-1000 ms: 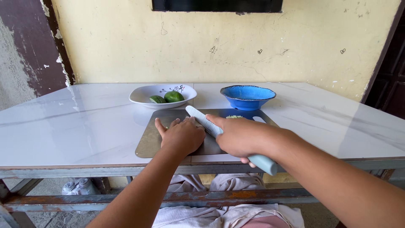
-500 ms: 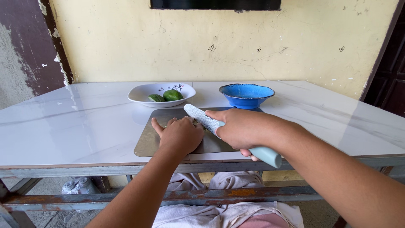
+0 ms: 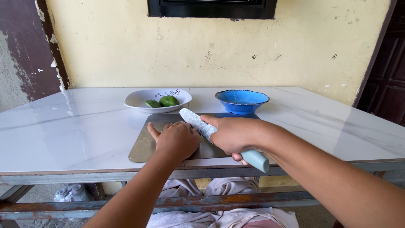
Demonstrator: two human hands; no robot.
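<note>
My right hand (image 3: 233,135) grips a knife (image 3: 198,121) with a pale blue handle (image 3: 255,159) and a light speckled blade, my forefinger lying along the blade's back. The blade slants over a grey metal cutting board (image 3: 145,141) on the white marble table (image 3: 71,126). Just left of the blade my left hand (image 3: 176,139) rests palm down on the board with its fingers curled; whatever lies under them is hidden.
A white bowl (image 3: 139,99) holding green vegetables (image 3: 168,101) stands behind the board on the left. A blue bowl (image 3: 241,101) stands behind it on the right. A yellow wall closes off the far side of the table. My lap shows below the metal frame.
Both hands and the knife have shifted slightly left and toward me over the board. The small green pile seen on the board's far side a second ago is now hidden behind my right hand.
</note>
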